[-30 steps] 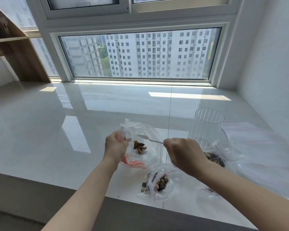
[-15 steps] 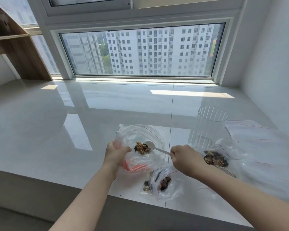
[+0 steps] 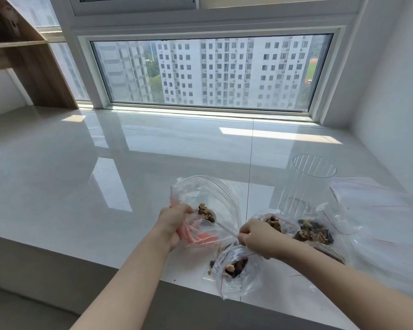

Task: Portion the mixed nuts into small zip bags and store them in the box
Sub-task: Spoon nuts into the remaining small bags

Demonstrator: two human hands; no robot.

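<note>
My left hand (image 3: 174,221) grips the rim of a clear zip bag (image 3: 215,198) and holds its mouth wide. My right hand (image 3: 260,236) pinches the handle of a white plastic spoon (image 3: 222,225). The spoon's bowl sits inside the bag, heaped with mixed nuts (image 3: 206,213). A filled small zip bag (image 3: 236,270) lies at the counter's front edge, below my right hand. A larger open bag of mixed nuts (image 3: 312,233) rests to the right of my right hand.
A tall clear ribbed plastic container (image 3: 305,184) stands behind the nut bag. Several empty zip bags (image 3: 379,210) lie flat at the far right beside the wall. The glossy counter (image 3: 105,175) runs back to the window; a wooden shelf (image 3: 34,63) stands at the far left.
The spoon has swung down into the held bag, from level above the bag's opening to tilted inside it. My right hand dropped lower and nearer. My left hand keeps its grip.
</note>
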